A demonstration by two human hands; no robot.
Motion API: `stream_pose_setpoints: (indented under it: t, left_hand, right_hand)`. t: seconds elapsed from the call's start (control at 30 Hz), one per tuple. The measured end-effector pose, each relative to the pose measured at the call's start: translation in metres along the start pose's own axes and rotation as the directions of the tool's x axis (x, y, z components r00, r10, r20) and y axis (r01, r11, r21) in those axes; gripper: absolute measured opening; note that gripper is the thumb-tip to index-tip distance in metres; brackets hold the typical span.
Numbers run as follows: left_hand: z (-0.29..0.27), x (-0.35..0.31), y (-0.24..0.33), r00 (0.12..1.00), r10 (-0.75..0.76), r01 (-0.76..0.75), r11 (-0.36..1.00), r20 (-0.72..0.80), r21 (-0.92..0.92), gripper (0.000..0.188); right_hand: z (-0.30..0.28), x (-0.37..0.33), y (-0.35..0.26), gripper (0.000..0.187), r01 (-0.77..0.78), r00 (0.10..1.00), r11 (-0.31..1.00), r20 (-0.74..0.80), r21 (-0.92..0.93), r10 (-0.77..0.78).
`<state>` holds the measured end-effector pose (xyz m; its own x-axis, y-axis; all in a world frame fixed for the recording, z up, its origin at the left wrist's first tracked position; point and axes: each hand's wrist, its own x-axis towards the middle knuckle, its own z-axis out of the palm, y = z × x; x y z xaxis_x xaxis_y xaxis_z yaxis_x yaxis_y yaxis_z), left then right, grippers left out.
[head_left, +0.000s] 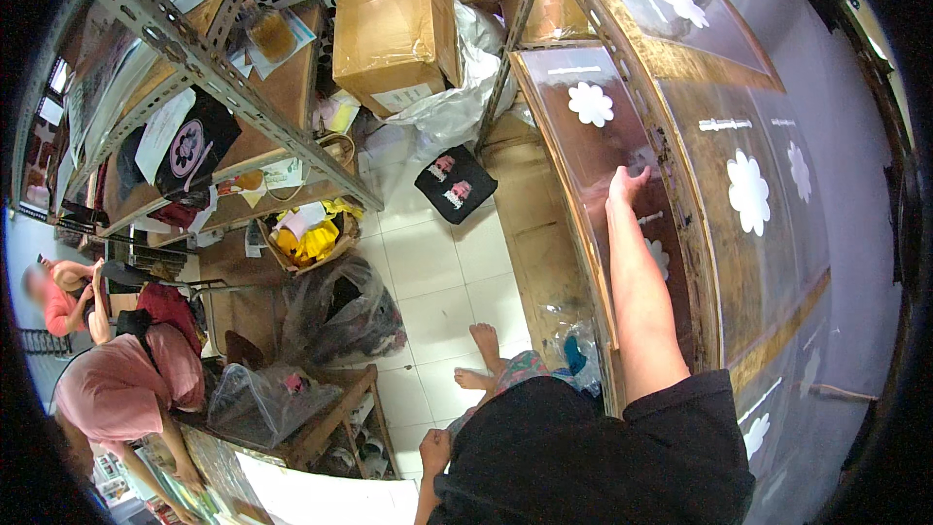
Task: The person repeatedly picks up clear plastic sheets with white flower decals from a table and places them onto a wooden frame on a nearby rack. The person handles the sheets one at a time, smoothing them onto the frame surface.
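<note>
My right arm stretches forward over a long, narrow brown panel (pixel 573 151) covered with glossy clear film. On it my right hand (pixel 627 185) rests near the panel's inner edge, fingers extended and nothing visible in them. A white flower shape (pixel 590 104) lies on the panel beyond the hand, with a second, partly hidden flower shape (pixel 657 258) beside my forearm. Low by my side, my left hand (pixel 434 450) is curled into a loose fist. No object shows in it.
Right of the panel stands a wood-framed table (pixel 724 262) with more white flower shapes. Cardboard boxes (pixel 394 29) and a folded black printed cloth (pixel 456 184) lie ahead. Metal shelving (pixel 233 87) is at left. A person in pink (pixel 131 384) bends over a bench; another sits farther back.
</note>
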<state>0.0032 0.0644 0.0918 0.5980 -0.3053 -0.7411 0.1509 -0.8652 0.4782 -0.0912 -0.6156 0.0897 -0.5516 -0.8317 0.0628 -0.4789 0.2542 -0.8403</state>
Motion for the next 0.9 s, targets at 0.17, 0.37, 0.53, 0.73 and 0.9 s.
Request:
stream_pose_setpoints:
  t: [0.17,0.37,0.53,0.73,0.9]
  left_hand:
    - [0.009,-0.001,-0.008,1.000,-0.002,0.001,1.000,-0.014,-0.013,0.029]
    - [0.013,0.001,-0.014,0.999,0.047,-0.047,0.999,0.006,-0.009,0.029]
    - [0.012,0.003,-0.023,1.000,0.003,-0.003,1.000,0.008,0.031,0.030]
    - [0.008,-0.007,-0.033,0.999,0.045,-0.044,0.994,-0.011,0.099,0.032]
    - [0.012,-0.012,-0.034,1.000,-0.007,0.007,0.997,0.008,0.071,0.031]
  right_hand:
    - [-0.039,-0.026,-0.018,0.064,0.131,0.982,0.991,0.137,-0.020,-0.127]
    - [-0.046,-0.019,0.022,0.041,0.669,0.725,0.696,0.433,-0.260,-0.535]
    - [-0.046,-0.027,0.019,0.037,0.675,0.706,0.628,0.586,-0.388,-0.397]
    - [-0.046,-0.021,0.020,0.034,0.667,0.711,0.621,0.602,-0.412,-0.364]
    - [-0.045,-0.015,0.022,0.036,0.677,0.701,0.614,0.612,-0.407,-0.367]
